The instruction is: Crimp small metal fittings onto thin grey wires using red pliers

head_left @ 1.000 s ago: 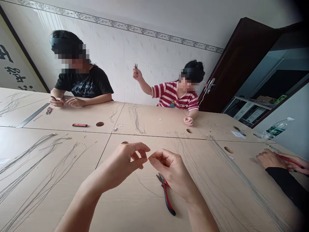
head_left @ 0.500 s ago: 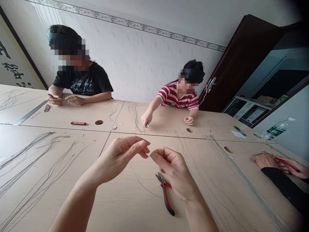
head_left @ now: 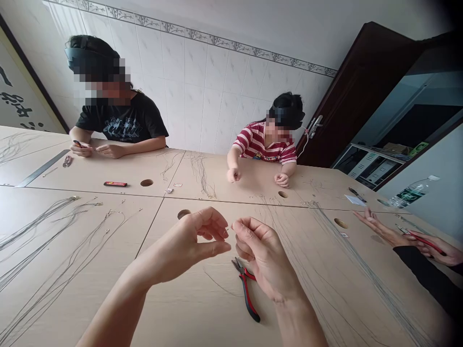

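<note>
My left hand (head_left: 197, 241) is raised over the table with its thumb well apart from the curved fingers. Close beside it, my right hand (head_left: 258, 248) is closed in a pinch of thumb and forefinger. A tiny bit shows at those fingertips, too small to name. Below my right hand lie pliers (head_left: 248, 294) with red and black handles, their jaws pointing away from me. One thin wire (head_left: 217, 284) curves over the table left of the pliers.
Bundles of thin wires (head_left: 43, 221) lie at left, with more wires (head_left: 365, 270) at right. Two people sit opposite; another person's hands (head_left: 408, 233) hold red-handled pliers at right. A steel ruler (head_left: 43, 168), a red-black box (head_left: 115, 184), table holes (head_left: 341, 223) and a bottle (head_left: 414, 192) are around.
My left thumb has moved down, away from its fingers. My right hand stays pinched. Across the table, the striped-shirt person's hand has drawn back; at right, a co-worker's hand has spread its fingers.
</note>
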A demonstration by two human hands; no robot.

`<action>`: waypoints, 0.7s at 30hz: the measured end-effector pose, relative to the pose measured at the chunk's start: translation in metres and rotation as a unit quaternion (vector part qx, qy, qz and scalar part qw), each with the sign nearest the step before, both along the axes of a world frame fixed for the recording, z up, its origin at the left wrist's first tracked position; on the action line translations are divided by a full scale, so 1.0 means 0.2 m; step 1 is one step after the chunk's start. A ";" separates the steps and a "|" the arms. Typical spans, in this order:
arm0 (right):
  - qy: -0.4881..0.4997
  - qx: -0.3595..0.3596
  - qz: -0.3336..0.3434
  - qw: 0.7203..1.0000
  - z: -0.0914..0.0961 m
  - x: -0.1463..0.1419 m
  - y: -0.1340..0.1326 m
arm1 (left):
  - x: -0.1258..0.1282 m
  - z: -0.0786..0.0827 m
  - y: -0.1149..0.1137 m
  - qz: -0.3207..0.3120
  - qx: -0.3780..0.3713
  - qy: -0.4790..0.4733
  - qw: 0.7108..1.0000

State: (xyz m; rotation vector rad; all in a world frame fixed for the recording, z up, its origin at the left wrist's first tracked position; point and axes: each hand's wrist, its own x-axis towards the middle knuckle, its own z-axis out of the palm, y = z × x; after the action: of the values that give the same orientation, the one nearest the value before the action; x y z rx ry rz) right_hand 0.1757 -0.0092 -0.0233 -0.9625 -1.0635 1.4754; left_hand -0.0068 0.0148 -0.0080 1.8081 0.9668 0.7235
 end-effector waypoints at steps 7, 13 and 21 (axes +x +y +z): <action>-0.003 -0.003 -0.005 1.000 0.00 0.00 0.01 | 0.00 0.03 -0.01 0.034 0.026 0.015 0.999; -0.007 0.002 -0.016 1.000 -0.01 0.00 0.01 | -0.01 0.03 -0.01 0.039 0.035 -0.007 0.999; -0.168 0.110 -0.083 0.976 -0.02 -0.02 0.00 | 0.00 0.05 -0.02 0.059 0.037 -0.017 0.997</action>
State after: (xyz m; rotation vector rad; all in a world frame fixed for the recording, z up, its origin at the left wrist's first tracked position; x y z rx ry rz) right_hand 0.1720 -0.0084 -0.0269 -1.1353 -1.3242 1.0534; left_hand -0.0073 0.0115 0.0015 1.8074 1.0437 0.8714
